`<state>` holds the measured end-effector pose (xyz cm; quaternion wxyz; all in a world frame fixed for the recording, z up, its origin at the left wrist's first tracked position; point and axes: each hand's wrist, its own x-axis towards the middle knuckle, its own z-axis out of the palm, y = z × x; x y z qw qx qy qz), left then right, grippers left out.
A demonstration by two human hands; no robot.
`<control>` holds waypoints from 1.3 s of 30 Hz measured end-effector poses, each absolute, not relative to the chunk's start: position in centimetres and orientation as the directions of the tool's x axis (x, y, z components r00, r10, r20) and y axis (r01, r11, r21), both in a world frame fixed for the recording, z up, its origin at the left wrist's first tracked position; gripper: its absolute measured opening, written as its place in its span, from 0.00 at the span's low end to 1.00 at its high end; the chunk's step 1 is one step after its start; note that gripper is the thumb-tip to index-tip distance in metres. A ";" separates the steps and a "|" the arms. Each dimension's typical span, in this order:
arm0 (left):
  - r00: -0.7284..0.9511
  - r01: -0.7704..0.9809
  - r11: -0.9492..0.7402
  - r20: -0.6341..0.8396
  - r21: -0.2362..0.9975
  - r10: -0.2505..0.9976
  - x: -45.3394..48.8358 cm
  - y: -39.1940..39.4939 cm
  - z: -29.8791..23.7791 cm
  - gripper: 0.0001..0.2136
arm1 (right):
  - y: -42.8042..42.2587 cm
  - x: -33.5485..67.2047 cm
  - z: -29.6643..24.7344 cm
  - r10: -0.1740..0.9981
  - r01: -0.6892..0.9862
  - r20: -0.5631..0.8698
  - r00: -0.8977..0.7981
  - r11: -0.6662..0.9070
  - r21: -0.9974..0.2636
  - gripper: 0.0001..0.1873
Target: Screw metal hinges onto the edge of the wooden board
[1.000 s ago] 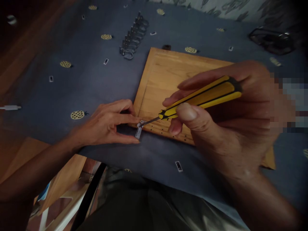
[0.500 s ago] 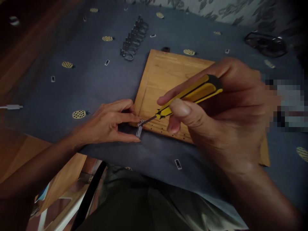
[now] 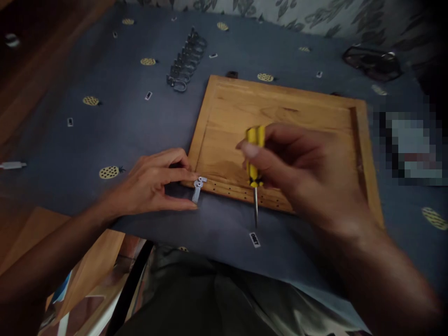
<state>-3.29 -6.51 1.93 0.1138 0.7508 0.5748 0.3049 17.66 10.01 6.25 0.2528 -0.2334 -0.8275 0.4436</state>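
A wooden board (image 3: 280, 116) with a row of small holes along its near edge lies on a blue patterned cloth (image 3: 115, 116). At the board's near left corner sits a small silver metal bracket (image 3: 197, 189). My left hand (image 3: 154, 184) pinches that bracket between thumb and forefinger. My right hand (image 3: 301, 172) is over the board's near edge, closed round a yellow and black screwdriver (image 3: 254, 170). The screwdriver's shaft points down toward me, its tip over the cloth just in front of the board.
A row of several metal hooks (image 3: 185, 63) lies on the cloth beyond the board's left corner. A dark object (image 3: 373, 63) rests at the far right. A white cable end (image 3: 12, 165) lies at the left edge. My lap shows below the cloth's near edge.
My right hand has pulled the screwdriver's tip off the bracket and swung it to the right, so the shaft now points down toward me. The left hand stays on the bracket.
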 end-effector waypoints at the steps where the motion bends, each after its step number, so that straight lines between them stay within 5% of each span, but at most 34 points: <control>1: 0.154 0.797 -0.312 0.325 0.518 0.933 -3.3 -6.5 1.9 0.16 | 10.5 17.7 5.5 0.561 0.211 0.179 -0.808 0.559 -0.801 0.20; 8: 0.156 0.799 -0.308 0.316 0.517 0.936 -3.3 -6.6 2.1 0.16 | 11.8 17.9 2.4 0.513 0.354 0.167 -0.842 0.758 -0.548 0.05; 12: 0.151 0.787 -0.306 0.315 0.535 0.937 -3.1 -6.7 2.2 0.15 | 10.7 18.6 2.0 0.501 0.380 0.326 -0.802 0.848 -0.370 0.09; 15: 0.143 0.786 -0.301 0.316 0.540 0.938 -3.1 -6.8 2.0 0.16 | 9.1 19.0 2.2 0.367 0.273 0.450 -0.814 0.926 -0.262 0.11; 18: 0.137 0.787 -0.294 0.311 0.542 0.940 -3.1 -6.8 2.0 0.16 | 7.5 18.9 2.4 0.246 0.123 0.487 -0.838 0.955 -0.272 0.14; 29: 0.149 0.783 -0.301 0.305 0.544 0.940 -2.9 -6.5 2.5 0.14 | 6.9 18.9 2.1 0.203 0.053 0.390 -0.898 0.930 -0.362 0.14; 35: 0.152 0.773 -0.299 0.295 0.559 0.943 -2.9 -6.6 2.5 0.14 | 7.0 18.9 2.0 0.014 -0.051 0.486 -0.874 0.992 -0.120 0.14; 39: 0.156 0.777 -0.311 0.310 0.548 0.938 -2.9 -6.7 2.5 0.14 | 7.1 18.9 2.3 -0.039 -0.081 0.461 -0.886 0.994 -0.072 0.16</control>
